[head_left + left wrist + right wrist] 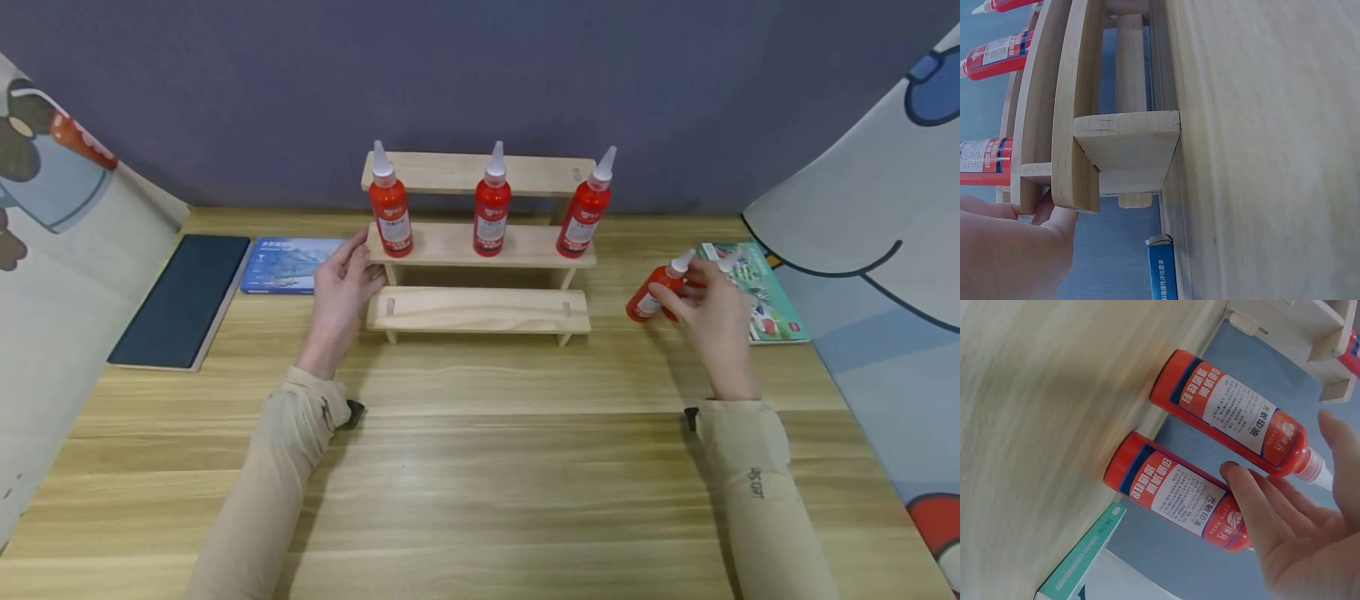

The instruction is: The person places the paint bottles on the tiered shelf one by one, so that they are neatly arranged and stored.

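Note:
A three-tier wooden stand [480,310] is at the back of the table. Three red stamp-ink bottles with white nozzle caps, one of them at the centre [491,218], stand along its middle tier. My left hand [341,287] grips the left end of that tier, its fingers partly behind the wood in the left wrist view. To the right, two more ink bottles stand on the table. My right hand [1310,531] has its fingers between them, with the thumb apart on the other side of the nearer bottle [1229,415]. The farther bottle [1179,494] is partly hidden by fingers.
A green illustrated book [776,304] lies behind my right hand. On the left are a dark notebook [180,300] and a blue box [288,265] beside the stand. A dark blue partition [480,75] rises behind, and printed cloth panels [67,275] flank the table.

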Action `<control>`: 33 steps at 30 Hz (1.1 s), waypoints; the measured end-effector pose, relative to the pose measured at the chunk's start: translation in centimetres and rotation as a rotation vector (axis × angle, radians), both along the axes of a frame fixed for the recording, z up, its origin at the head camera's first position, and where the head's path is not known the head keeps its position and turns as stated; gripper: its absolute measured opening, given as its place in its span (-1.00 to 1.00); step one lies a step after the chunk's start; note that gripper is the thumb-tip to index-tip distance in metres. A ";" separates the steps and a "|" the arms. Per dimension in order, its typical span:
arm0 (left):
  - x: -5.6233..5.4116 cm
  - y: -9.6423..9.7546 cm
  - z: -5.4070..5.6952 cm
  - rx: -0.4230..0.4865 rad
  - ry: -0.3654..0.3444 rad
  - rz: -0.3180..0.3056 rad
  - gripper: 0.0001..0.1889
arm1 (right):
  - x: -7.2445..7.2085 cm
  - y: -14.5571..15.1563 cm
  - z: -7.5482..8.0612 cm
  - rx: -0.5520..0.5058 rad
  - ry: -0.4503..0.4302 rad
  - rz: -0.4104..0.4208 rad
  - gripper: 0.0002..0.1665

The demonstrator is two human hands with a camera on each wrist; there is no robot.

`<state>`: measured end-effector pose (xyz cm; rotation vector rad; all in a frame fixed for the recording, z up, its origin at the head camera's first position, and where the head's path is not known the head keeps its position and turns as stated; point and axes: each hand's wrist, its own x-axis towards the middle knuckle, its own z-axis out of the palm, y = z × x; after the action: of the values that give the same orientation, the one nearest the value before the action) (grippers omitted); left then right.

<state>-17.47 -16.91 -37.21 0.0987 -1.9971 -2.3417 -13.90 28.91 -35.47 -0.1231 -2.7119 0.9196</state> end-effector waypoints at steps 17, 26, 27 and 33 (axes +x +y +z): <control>0.1 -0.1 0.0 -0.020 0.002 -0.005 -0.46 | -0.2 -0.2 -0.8 0.044 0.042 0.034 -0.51; 0.1 0.0 0.1 -0.011 -0.001 0.000 -0.48 | -0.3 -0.2 -0.7 0.044 0.040 0.037 -0.53; 0.1 0.1 0.1 -0.007 -0.001 0.001 -0.48 | -0.3 -0.2 -0.7 0.046 0.040 0.036 -0.54; 0.2 0.1 0.2 -0.001 -0.003 0.002 -0.47 | -0.2 -0.2 -0.7 0.041 0.037 0.035 -0.55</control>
<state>-17.27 -16.85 -37.01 0.1045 -1.9995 -2.3406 -14.10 28.67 -36.12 -0.0499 -2.7050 0.8665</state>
